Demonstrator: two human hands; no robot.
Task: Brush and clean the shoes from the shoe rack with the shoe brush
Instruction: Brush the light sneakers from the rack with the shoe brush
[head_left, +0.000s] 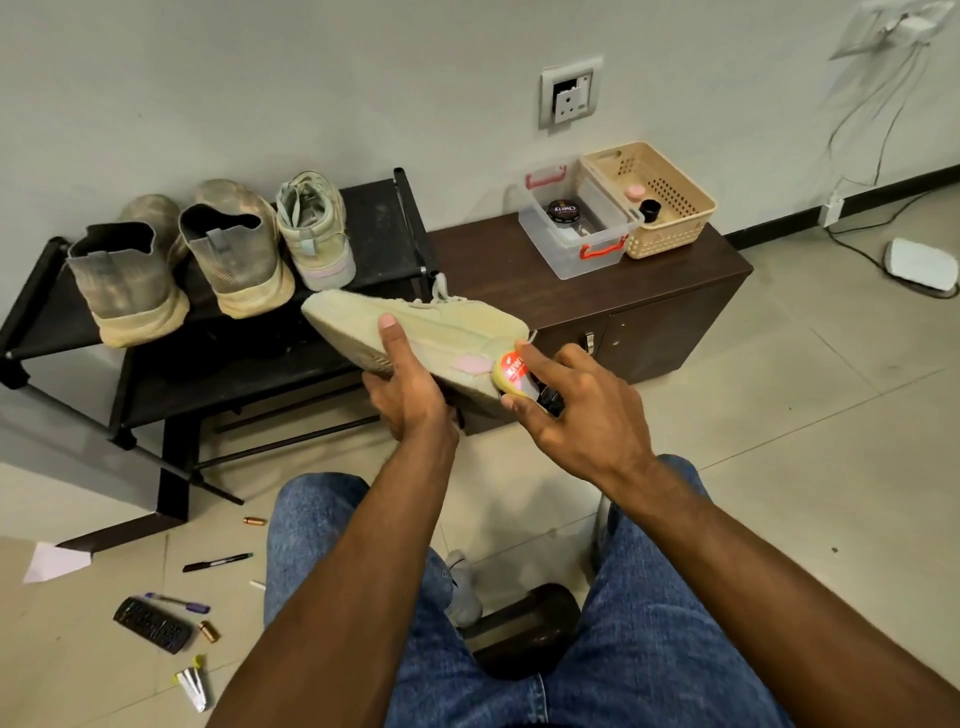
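Here, at the centre of the frame, the left hand (410, 384) grips a pale shoe (431, 332) from beneath, thumb laid across its side. The right hand (582, 410) pinches a small sponge (511, 376), perhaps a shoe-shine applicator, against the shoe's heel, its fingers (535, 364) curled round it. Three more shoes stand on the black shoe rack (379, 218) at upper left.

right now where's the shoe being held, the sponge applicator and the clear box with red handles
shoe (441, 322), head view, on its pale upper, mid side
sponge applicator (511, 371), head view, on its red label beside the yellow sponge
clear box (563, 257), head view, on its front wall
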